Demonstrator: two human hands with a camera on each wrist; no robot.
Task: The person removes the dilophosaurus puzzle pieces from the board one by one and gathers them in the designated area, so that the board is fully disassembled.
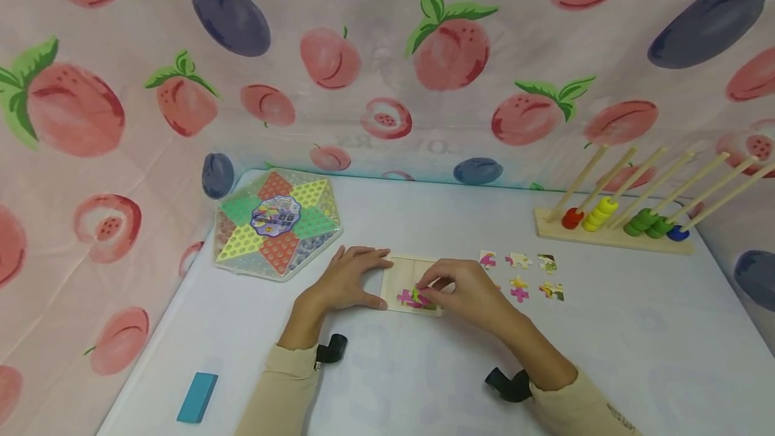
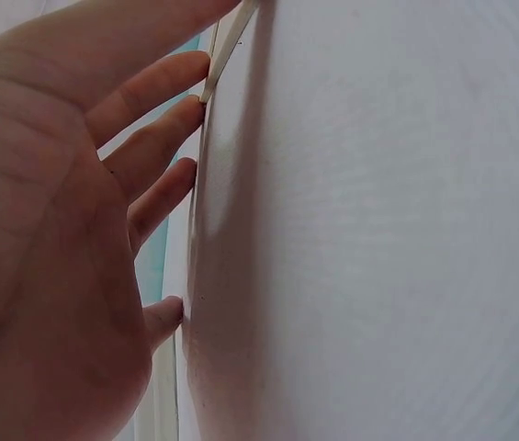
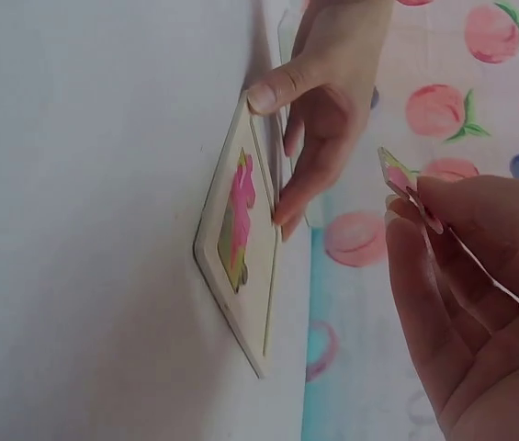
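A small wooden puzzle tray (image 1: 396, 274) lies on the white table, with pink and green pieces (image 3: 242, 197) fitted along its near side. My left hand (image 1: 345, 281) holds the tray's left side, thumb at the near corner and forefinger at the far one. In the left wrist view, the other fingers (image 2: 153, 147) stretch out spread beside it. Over the tray's right part, my right hand (image 1: 469, 291) pinches a puzzle piece (image 3: 395, 170) between thumb and fingertips. The right wrist view shows this piece raised above the tray, tilted, with pink and yellow-green on it.
Several loose puzzle pieces (image 1: 519, 260) lie in two rows right of the tray, partly behind my right hand. A star-patterned checkers board (image 1: 278, 224) is back left, a wooden peg stand (image 1: 611, 237) with coloured beads back right, a blue block (image 1: 197, 397) front left.
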